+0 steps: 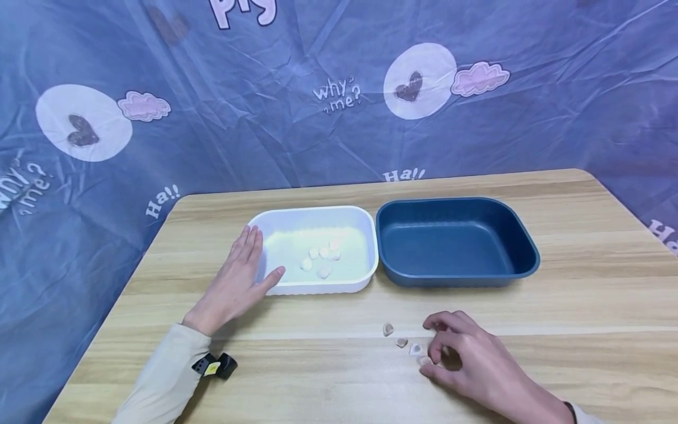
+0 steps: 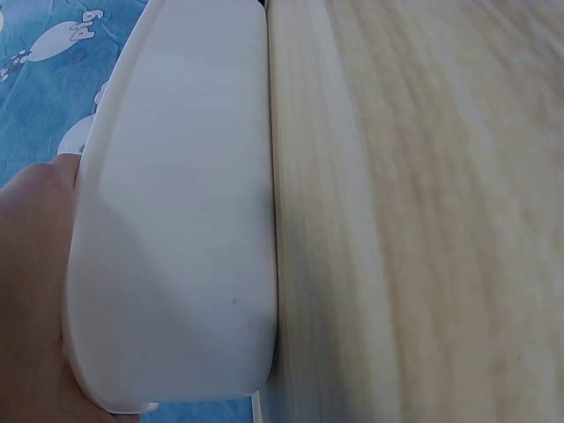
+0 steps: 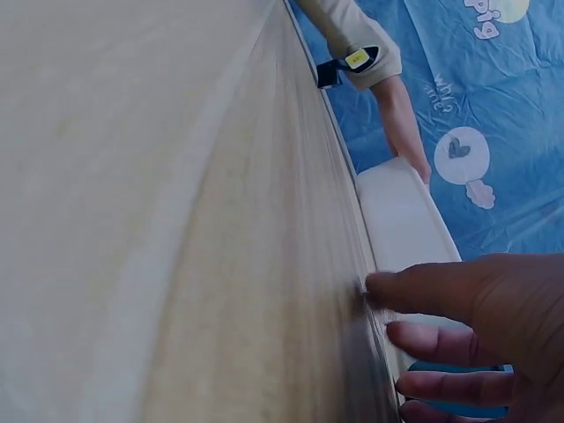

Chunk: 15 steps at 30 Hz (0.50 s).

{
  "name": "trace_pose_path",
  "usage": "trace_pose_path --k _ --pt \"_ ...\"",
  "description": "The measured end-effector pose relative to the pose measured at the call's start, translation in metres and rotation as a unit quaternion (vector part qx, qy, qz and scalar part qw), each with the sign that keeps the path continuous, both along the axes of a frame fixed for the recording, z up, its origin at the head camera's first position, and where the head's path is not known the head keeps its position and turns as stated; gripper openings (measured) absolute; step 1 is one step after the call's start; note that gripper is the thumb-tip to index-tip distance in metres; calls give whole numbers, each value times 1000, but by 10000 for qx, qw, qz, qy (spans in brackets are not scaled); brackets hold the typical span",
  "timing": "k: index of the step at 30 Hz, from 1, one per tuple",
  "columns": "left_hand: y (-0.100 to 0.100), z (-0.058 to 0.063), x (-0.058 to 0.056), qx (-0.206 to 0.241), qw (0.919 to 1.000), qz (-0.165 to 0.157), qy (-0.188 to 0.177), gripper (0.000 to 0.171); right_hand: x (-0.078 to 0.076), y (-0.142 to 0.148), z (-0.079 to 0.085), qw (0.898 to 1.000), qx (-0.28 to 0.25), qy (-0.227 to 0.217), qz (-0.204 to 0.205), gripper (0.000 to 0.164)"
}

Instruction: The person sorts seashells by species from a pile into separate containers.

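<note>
My left hand [image 1: 235, 288] rests at the left end of a white tray [image 1: 318, 288], fingers extended along the rim and thumb over its front corner. In the left wrist view, part of this hand [image 2: 35, 291] lies against the tray's wall. Several pale seashells [image 1: 324, 272] lie inside the tray. Low over the table, my right hand [image 1: 477, 362] pinches a small seashell [image 1: 425, 361] between thumb and index finger; its other fingers are bent. Beside it lie a whitish shell [image 1: 415, 350] and two brownish shells [image 1: 388, 329]. The right wrist view shows the thumb [image 3: 423, 289] near the tabletop.
A dark blue tray [image 1: 455, 278] stands right beside the white one, their rims close together. The wooden table [image 1: 318, 365] ends at the back before a blue printed cloth [image 1: 296, 135]. A small black device [image 1: 225, 366] is strapped to my left wrist.
</note>
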<state>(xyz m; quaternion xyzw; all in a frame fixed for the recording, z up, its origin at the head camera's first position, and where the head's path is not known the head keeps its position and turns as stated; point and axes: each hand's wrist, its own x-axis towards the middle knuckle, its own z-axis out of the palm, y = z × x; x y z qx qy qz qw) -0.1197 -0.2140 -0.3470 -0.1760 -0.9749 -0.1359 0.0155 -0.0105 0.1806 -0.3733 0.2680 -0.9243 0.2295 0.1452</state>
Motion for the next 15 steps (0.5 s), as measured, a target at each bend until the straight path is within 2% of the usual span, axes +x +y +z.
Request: trace_pose_path --k 3,6,10,15 --pt "0 -1 0 27 10000 -13 -1 90 -2 3 0 9997 -125 -98 177 42" --pt "1 -2 -1 20 10000 -15 17 89 -5 9 0 9965 -243 -296 742 38" --pt "0 -4 -1 -4 10000 -17 22 89 -11 16 -1 9858 -191 -537 1578 46" --pt "-1 -4 -1 5 10000 -19 22 88 -18 20 -5 9781 -101 -492 2018 47"
